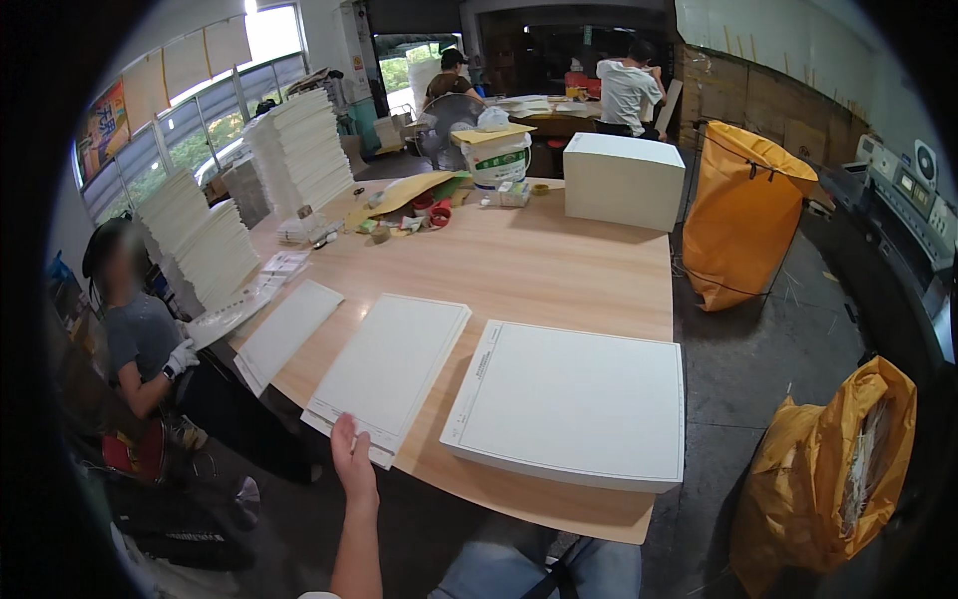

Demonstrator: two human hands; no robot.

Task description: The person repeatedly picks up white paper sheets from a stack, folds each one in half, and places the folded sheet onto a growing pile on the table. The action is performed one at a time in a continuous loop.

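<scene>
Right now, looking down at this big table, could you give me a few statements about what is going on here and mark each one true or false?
1. One hand reaches to the near edge of the middle paper stack. True.
2. Three flat stacks of white paper lie along the near side of the wooden table. True.
3. The sacks beside the table are blue. False: both sacks are orange-yellow.
4. The thickest near stack is the one on the left. False: the right stack is the thickest.
5. A person with a white glove sits by the table's left side. True.
</scene>
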